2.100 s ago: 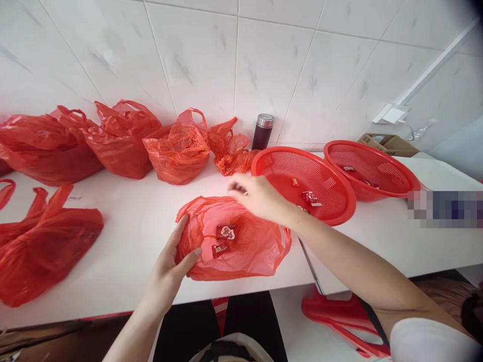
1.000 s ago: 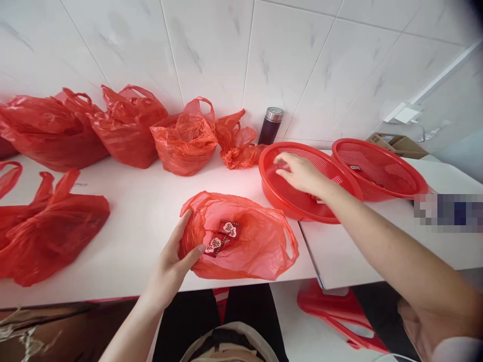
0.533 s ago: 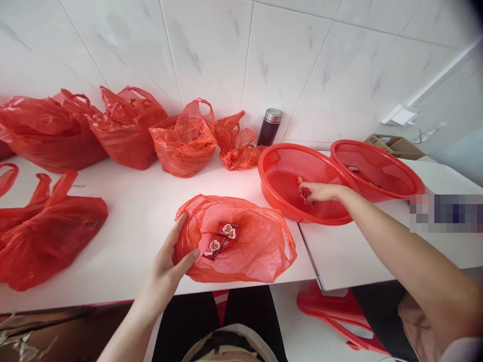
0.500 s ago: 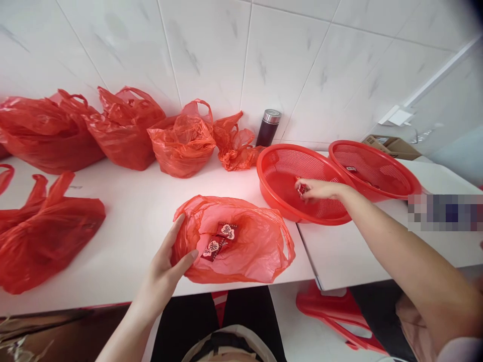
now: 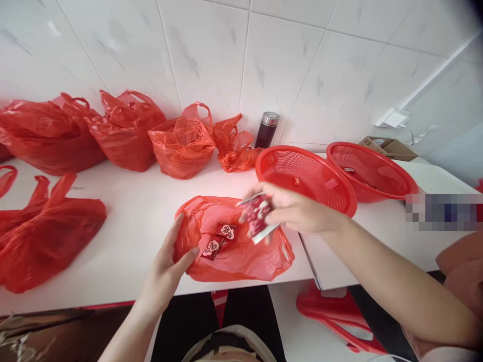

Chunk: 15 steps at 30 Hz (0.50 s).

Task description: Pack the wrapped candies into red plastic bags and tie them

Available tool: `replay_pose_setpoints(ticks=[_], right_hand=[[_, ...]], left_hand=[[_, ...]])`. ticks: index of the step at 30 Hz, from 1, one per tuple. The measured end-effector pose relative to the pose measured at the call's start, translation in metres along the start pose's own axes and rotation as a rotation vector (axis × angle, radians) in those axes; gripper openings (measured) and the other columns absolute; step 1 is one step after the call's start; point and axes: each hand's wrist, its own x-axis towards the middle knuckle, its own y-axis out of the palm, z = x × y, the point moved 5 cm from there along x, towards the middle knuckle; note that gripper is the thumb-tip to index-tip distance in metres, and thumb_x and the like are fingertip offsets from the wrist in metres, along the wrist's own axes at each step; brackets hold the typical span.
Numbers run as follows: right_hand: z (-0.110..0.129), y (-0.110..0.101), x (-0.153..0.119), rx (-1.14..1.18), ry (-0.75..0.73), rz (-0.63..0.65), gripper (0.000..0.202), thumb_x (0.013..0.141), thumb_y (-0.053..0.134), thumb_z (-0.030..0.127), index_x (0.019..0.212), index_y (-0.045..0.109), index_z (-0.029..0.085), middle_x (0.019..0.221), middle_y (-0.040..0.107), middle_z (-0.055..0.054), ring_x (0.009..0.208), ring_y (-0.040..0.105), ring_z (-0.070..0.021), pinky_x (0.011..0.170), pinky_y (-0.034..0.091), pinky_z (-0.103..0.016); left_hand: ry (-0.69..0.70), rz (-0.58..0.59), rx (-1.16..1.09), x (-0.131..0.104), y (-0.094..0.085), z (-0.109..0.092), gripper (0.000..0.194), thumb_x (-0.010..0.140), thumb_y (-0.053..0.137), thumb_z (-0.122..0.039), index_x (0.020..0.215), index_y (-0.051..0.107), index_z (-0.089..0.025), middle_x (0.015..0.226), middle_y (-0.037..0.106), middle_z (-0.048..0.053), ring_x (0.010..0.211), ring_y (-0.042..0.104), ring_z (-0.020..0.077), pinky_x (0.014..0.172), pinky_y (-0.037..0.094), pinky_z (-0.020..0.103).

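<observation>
My left hand (image 5: 166,256) grips the near-left rim of an open red plastic bag (image 5: 260,269), thumb inside and fingers along the outside. Two small dark-red packets (image 5: 227,231) with white patches and dark characters lie at the bottom of the bag. Over the bag's right half, my right hand (image 5: 283,208) is closed around a small red-and-white packet (image 5: 257,213), blurred by motion; whether more than one is in the fingers I cannot tell. Behind that hand sits a red perforated basket (image 5: 287,156) with a small orange-red wrapped piece (image 5: 296,181) in it.
A second red basket (image 5: 377,156) holds a few small pieces. Several filled red bags (image 5: 124,130) line the wall, and another bag (image 5: 64,231) lies left. A dark flask (image 5: 266,131) stands behind. At the right, a person sits near a red stool (image 5: 324,311).
My right hand has come out of the nearer basket and moved left over the bag, carrying the packet. My left hand stays on the bag's rim.
</observation>
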Motion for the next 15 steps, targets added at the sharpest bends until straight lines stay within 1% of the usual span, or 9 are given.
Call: replay_pose_setpoints(ticks=[1,3,5,7,8,10,12,13,15], right_hand=[[-0.009,0.010,0.006,-0.113,0.036,-0.004,0.049,0.084,0.048,0.010,0.129,0.046,0.029,0.112,0.064,-0.006,0.096,0.067,-0.0208,0.077,0.058,-0.038],[-0.022,0.017,0.015,-0.407,0.056,-0.129,0.053,0.087,0.048,0.013,0.137,0.042,0.029,0.119,0.062,-0.009,0.104,0.064,-0.0233,0.085,0.055,-0.041],[-0.022,0.010,0.018,-0.648,0.003,-0.318,0.054,0.090,0.048,0.016,0.142,0.038,0.028,0.128,0.058,-0.012,0.113,0.060,-0.0249,0.094,0.050,-0.044],[-0.015,-0.008,0.016,-0.720,-0.045,-0.443,0.048,0.093,0.045,0.019,0.140,0.040,0.028,0.126,0.060,-0.011,0.108,0.062,-0.0229,0.090,0.052,-0.041],[-0.010,-0.021,0.014,-0.712,-0.054,-0.485,0.043,0.094,0.043,0.021,0.137,0.044,0.028,0.121,0.063,-0.010,0.101,0.065,-0.0209,0.083,0.055,-0.038],[0.000,-0.059,0.007,-0.708,-0.053,-0.598,0.032,0.096,0.043,0.026,0.127,0.051,0.029,0.112,0.067,-0.006,0.087,0.067,-0.0179,0.070,0.056,-0.031],[0.005,-0.107,-0.003,-0.804,-0.003,-0.764,0.026,0.095,0.046,0.029,0.119,0.055,0.028,0.113,0.066,-0.005,0.089,0.066,-0.0187,0.070,0.056,-0.030],[0.003,-0.133,-0.008,-0.890,0.071,-0.831,0.026,0.093,0.050,0.029,0.118,0.056,0.028,0.117,0.065,-0.006,0.094,0.066,-0.0204,0.074,0.055,-0.032],[-0.016,-0.182,-0.016,-0.986,0.342,-0.871,0.033,0.091,0.055,0.032,0.123,0.055,0.025,0.128,0.060,-0.010,0.104,0.063,-0.0243,0.084,0.053,-0.036]], left_hand=[[-0.022,0.002,-0.014,-0.001,0.000,0.000,0.079,0.082,0.069,-0.037,0.152,0.031,-0.033,0.158,0.034,0.003,0.143,0.032,0.0304,0.116,0.031,0.045],[-0.032,-0.006,-0.021,-0.002,0.000,0.000,0.079,0.083,0.068,-0.036,0.152,0.029,-0.033,0.159,0.033,0.002,0.145,0.030,0.0288,0.117,0.030,0.043],[-0.022,0.000,-0.021,-0.003,-0.001,0.000,0.079,0.084,0.067,-0.036,0.153,0.029,-0.033,0.159,0.032,0.002,0.145,0.029,0.0289,0.117,0.030,0.044],[-0.030,0.022,-0.028,-0.003,-0.001,0.002,0.080,0.084,0.067,-0.036,0.153,0.027,-0.033,0.159,0.032,0.003,0.144,0.031,0.0304,0.116,0.031,0.046],[-0.038,0.035,-0.034,-0.003,-0.001,0.004,0.080,0.084,0.067,-0.036,0.153,0.026,-0.034,0.159,0.032,0.004,0.143,0.032,0.0311,0.116,0.031,0.047],[-0.033,0.026,-0.036,-0.001,-0.002,0.004,0.080,0.084,0.067,-0.037,0.153,0.027,-0.034,0.159,0.033,0.003,0.143,0.032,0.0311,0.116,0.029,0.048],[-0.015,0.013,-0.022,0.000,-0.002,0.002,0.078,0.083,0.068,-0.037,0.151,0.031,-0.035,0.159,0.032,0.001,0.145,0.029,0.0305,0.118,0.027,0.047],[-0.014,0.009,-0.012,0.000,-0.002,0.001,0.078,0.082,0.068,-0.037,0.151,0.032,-0.036,0.159,0.031,0.001,0.145,0.028,0.0304,0.118,0.027,0.046],[-0.034,0.005,0.017,-0.001,-0.002,-0.001,0.077,0.082,0.069,-0.038,0.150,0.033,-0.037,0.160,0.031,0.000,0.146,0.026,0.0308,0.118,0.027,0.047]])
